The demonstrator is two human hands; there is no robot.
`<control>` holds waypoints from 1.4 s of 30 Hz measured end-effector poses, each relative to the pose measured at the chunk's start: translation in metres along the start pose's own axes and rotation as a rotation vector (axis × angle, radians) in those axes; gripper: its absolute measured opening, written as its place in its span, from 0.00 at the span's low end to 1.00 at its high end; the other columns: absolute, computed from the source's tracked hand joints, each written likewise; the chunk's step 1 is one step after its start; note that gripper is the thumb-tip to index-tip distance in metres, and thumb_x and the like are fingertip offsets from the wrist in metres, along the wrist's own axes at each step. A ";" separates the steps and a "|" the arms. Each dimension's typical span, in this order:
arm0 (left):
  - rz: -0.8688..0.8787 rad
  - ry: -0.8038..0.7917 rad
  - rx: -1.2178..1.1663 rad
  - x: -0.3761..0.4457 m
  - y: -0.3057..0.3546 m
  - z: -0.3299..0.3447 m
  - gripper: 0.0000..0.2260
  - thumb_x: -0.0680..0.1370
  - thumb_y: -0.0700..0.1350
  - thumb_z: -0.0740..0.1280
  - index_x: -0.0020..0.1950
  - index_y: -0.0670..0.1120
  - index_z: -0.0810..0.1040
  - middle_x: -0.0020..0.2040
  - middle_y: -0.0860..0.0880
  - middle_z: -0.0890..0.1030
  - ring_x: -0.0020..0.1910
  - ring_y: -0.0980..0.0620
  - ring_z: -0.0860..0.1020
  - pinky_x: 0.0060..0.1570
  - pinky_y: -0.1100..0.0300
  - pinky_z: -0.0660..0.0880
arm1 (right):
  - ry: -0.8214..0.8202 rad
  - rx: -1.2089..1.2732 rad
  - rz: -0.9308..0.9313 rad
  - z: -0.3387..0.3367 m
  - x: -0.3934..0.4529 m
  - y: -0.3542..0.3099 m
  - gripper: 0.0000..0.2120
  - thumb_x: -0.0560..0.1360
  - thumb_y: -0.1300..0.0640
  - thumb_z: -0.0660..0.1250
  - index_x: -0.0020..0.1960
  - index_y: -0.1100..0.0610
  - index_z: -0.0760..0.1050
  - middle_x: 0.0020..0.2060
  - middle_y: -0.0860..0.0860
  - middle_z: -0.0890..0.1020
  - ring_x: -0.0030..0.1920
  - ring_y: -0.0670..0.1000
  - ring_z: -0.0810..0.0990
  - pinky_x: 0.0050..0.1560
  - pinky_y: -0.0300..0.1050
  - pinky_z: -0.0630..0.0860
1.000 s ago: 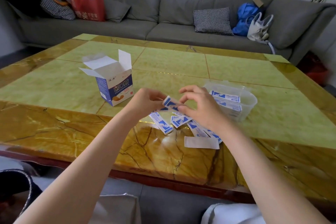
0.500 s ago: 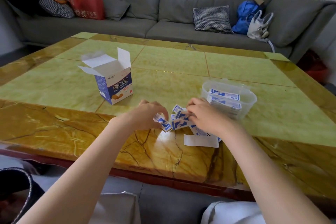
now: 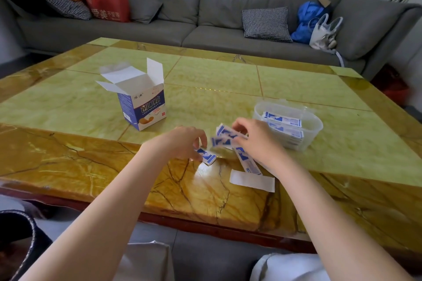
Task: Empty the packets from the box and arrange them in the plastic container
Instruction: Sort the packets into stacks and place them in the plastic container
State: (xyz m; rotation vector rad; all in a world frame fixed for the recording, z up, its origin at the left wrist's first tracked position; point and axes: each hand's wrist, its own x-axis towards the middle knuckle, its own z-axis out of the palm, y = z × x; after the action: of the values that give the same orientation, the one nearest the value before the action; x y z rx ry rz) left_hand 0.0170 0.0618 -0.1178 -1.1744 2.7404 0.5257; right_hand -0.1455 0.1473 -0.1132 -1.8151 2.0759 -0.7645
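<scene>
The room is lit by soft, even daylight and shadows are weak. The glossy table (image 3: 296,89) shows a white glare patch near the near edge and a thin bright line farther away. The packets (image 3: 225,138) between the hands are motion-blurred. Straight lines bend at the edges.

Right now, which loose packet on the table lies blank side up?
The plain white packet nearest the table's front edge, below the right hand. The other loose packets show blue print.

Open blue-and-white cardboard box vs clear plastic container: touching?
Apart. The head view shows the open blue-and-white cardboard box and the clear plastic container separated by bare green tabletop.
</scene>
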 end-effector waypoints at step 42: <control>-0.048 0.227 -1.223 -0.007 0.044 -0.010 0.08 0.76 0.36 0.65 0.54 0.37 0.76 0.46 0.40 0.83 0.38 0.53 0.83 0.42 0.66 0.80 | 0.036 0.382 0.181 -0.013 -0.015 -0.016 0.11 0.79 0.60 0.59 0.51 0.58 0.80 0.46 0.53 0.83 0.48 0.53 0.80 0.51 0.48 0.75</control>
State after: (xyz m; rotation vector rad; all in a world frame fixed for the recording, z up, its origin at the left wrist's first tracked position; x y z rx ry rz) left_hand -0.0091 0.0910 -0.0953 -1.4757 2.4169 2.3556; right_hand -0.1370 0.1638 -0.0957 -1.3987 1.9198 -1.0630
